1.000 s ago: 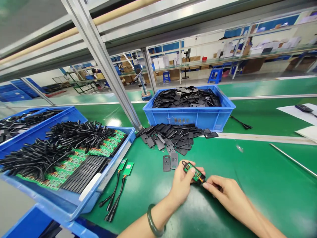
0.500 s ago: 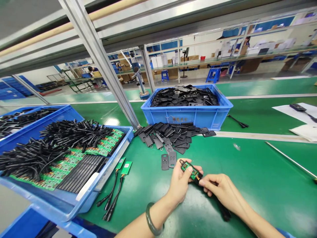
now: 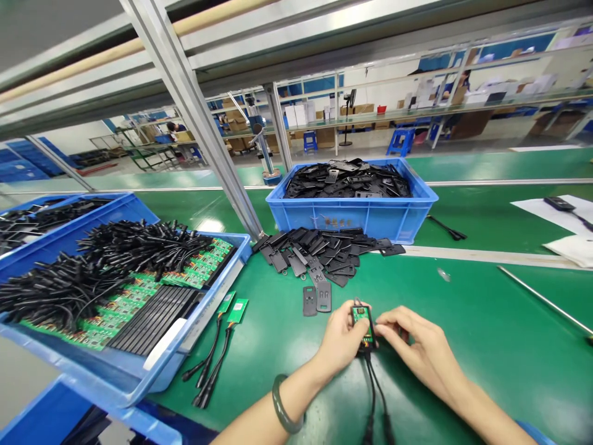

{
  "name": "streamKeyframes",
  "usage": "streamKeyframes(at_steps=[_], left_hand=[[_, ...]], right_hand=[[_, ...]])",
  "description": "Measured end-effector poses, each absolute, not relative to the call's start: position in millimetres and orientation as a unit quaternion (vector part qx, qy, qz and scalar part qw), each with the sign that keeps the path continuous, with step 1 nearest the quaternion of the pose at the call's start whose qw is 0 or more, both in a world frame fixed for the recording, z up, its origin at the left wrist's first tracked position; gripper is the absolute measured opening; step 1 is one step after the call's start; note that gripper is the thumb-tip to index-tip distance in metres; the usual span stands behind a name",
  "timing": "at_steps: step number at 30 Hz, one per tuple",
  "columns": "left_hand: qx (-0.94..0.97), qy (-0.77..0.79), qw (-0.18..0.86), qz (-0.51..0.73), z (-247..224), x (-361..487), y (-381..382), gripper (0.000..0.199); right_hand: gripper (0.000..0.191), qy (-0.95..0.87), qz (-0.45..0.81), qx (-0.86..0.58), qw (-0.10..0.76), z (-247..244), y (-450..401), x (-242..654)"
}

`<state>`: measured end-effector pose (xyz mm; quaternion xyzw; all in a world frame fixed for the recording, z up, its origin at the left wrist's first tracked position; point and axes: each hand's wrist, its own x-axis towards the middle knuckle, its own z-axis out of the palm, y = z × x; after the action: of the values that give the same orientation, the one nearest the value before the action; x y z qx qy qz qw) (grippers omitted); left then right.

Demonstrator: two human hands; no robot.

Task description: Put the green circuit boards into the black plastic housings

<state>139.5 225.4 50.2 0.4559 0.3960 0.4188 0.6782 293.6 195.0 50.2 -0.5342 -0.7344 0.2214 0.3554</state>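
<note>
My left hand (image 3: 348, 330) grips a black plastic housing with a green circuit board (image 3: 360, 316) seated in it, my thumb lying on the board. Two black cables (image 3: 373, 386) run down from the housing's lower end toward me. At the housing's right edge is my right hand (image 3: 417, 343), with bent fingers, thumb and forefinger slightly apart; whether the fingertips touch the edge I cannot tell. Flat black plastic covers (image 3: 324, 296) lie just beyond my left hand, in front of a loose heap of black covers (image 3: 319, 250).
A blue bin (image 3: 352, 213) full of black parts stands behind the heap. On the left, a blue tray (image 3: 204, 321) holds many wired boards. Two wired boards (image 3: 237, 311) lie beside it. A metal rod (image 3: 546, 300) rests at right; a metal post (image 3: 199, 123) rises at centre left.
The housing has turned more upright in my left hand, and its cables now hang toward me. My right hand has let go of the cable end and moved to the housing's right side.
</note>
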Motion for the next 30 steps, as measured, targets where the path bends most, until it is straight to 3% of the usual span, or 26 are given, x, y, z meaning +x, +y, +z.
streamKeyframes(at_steps=[3,10,18,25,30], left_hand=[[0.492,0.395,0.693,0.348,46,142,223,0.025],[0.598,0.400,0.638,0.275,39,143,218,0.017],[0.634,0.407,0.604,0.260,38,142,218,0.019],[0.684,0.411,0.554,0.236,37,140,220,0.019],[0.595,0.429,0.641,0.227,38,140,224,0.022]], right_hand=[[0.021,-0.779,0.145,-0.472,0.385,52,194,300],[0.023,-0.831,0.004,-0.440,0.340,48,194,305],[0.019,-0.845,0.021,-0.419,0.331,48,196,306],[0.028,-0.868,-0.005,-0.419,0.266,45,197,304],[0.028,-0.843,0.065,-0.484,0.225,46,209,311]])
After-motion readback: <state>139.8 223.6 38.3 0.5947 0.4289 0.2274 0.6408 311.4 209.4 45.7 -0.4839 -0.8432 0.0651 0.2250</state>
